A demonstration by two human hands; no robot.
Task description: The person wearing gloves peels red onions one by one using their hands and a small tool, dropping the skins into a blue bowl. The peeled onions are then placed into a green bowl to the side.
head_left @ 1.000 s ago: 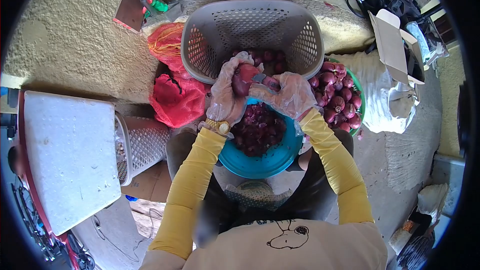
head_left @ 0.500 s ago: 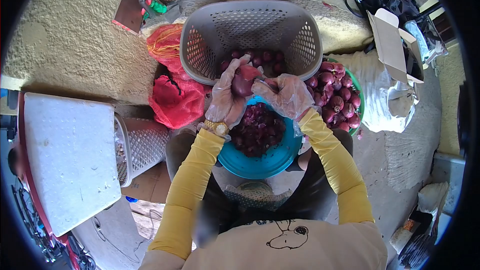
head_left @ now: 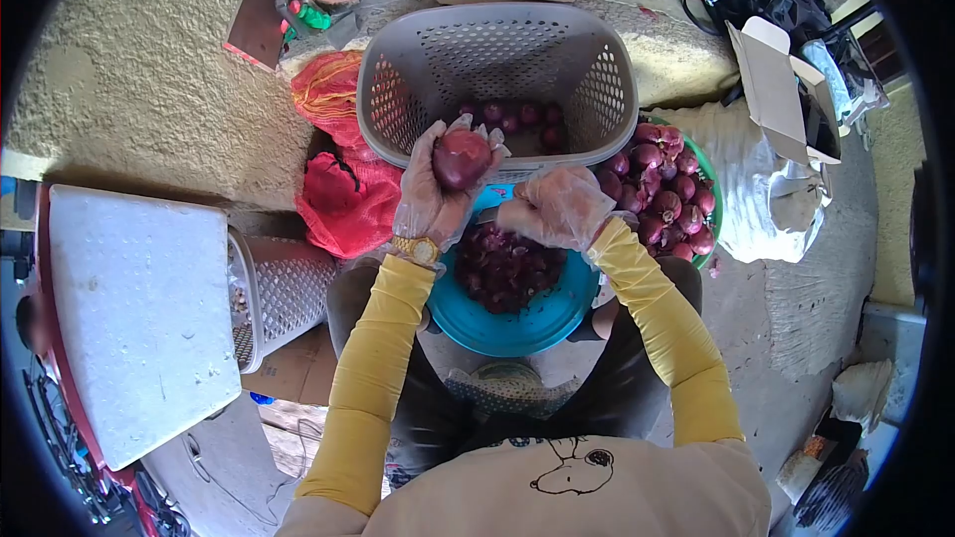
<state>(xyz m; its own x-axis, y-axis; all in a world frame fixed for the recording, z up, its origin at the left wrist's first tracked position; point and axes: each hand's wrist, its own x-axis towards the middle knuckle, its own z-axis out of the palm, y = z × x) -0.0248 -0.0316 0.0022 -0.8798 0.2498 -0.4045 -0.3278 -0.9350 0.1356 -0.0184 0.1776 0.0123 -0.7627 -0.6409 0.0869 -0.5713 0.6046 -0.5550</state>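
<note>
My left hand (head_left: 430, 184), in a clear plastic glove, is closed around a red onion (head_left: 462, 159) near the front rim of the grey-brown basket. My right hand (head_left: 567, 204), gloved the same way, is closed in a fist to the right of the onion, apart from it. A small knife (head_left: 485, 216) seems to stick out leftward from its fingers, mostly hidden by them. Beneath both hands, a blue basin (head_left: 466, 323) holds dark purple onion skins (head_left: 507, 273). Several onions (head_left: 527, 117) lie at the bottom of the perforated basket (head_left: 497, 35).
A green-rimmed tub (head_left: 708, 171) heaped with red onions stands to the right, beside a white sack (head_left: 746, 189). Red mesh bags (head_left: 343, 204) lie left of the basket. A white foam lid (head_left: 139, 318) and another basket (head_left: 288, 288) are farther left.
My left hand has moved slightly left and down with the onion, turning it upward. My right hand has come away from the onion and dropped lower over the basin.
</note>
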